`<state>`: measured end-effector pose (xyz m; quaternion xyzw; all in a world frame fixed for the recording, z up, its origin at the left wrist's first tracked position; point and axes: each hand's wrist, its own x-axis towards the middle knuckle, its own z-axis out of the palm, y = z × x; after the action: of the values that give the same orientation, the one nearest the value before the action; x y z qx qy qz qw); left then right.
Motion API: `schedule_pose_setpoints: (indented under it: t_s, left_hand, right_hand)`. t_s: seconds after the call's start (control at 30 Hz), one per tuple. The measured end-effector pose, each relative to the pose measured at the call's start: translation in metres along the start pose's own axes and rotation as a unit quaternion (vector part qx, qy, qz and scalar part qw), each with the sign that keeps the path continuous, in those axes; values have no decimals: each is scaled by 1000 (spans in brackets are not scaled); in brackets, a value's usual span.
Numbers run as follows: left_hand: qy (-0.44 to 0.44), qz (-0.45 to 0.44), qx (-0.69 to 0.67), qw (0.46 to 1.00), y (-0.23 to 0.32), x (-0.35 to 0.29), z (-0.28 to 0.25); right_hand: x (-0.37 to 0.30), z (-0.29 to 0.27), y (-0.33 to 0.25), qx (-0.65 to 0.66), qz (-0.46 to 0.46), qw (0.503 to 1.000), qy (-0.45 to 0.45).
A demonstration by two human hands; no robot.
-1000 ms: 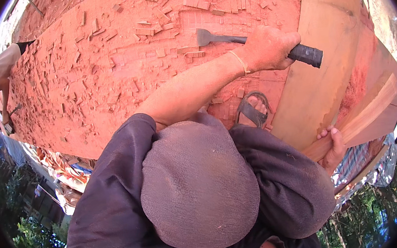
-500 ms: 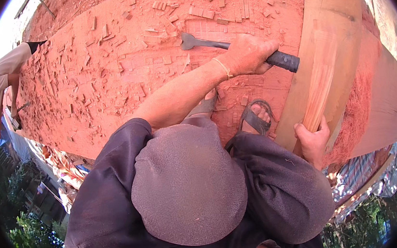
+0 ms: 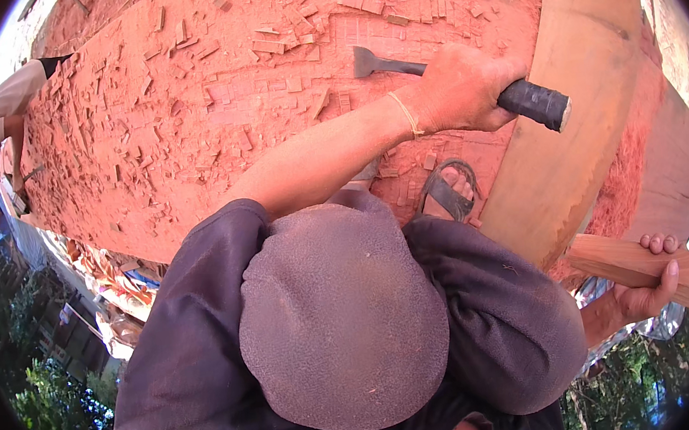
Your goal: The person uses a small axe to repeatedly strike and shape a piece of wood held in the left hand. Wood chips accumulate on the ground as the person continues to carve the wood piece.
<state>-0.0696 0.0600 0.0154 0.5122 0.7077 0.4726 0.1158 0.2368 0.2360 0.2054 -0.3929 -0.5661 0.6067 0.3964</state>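
Observation:
My left hand (image 3: 474,88) is closed around a chisel (image 3: 536,102) with a black-wrapped handle. Its dark, flared blade (image 3: 364,62) points left, above a reddish wood surface (image 3: 209,120) covered in chips. Off to the right, my right hand (image 3: 650,288) grips a thick, reddish-brown wooden bar (image 3: 609,258), with fingers over the top and the thumb along the near side. The bar's outer end runs into the dark rim. A pale, wide plank (image 3: 587,47) stretches between the hands, under the chisel's handle end.
My sandalled foot (image 3: 451,191) rests on the wood close to the plank. Another person (image 3: 6,112) bends at the far left. Wood chips (image 3: 360,2) lie scattered ahead. Reddish shavings (image 3: 621,165) lie right of the plank; a broad board (image 3: 674,155) lies beyond.
My right hand has swung the wooden bar off the plank, out to the right. My left hand has shifted right with the chisel, whose handle end now reaches over the plank.

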Motion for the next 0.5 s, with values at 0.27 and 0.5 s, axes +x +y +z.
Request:
schedule_pose_setpoints:
  t_s: [0.27, 0.5]
  left_hand:
    - [29, 1, -26, 999, -6, 5, 2]
    - [0, -17, 12, 1000, -9, 6, 12]
  right_hand:
    - [-45, 94, 56, -66, 116, 991, 4]
    - [-46, 70, 56, -280, 148, 944, -94]
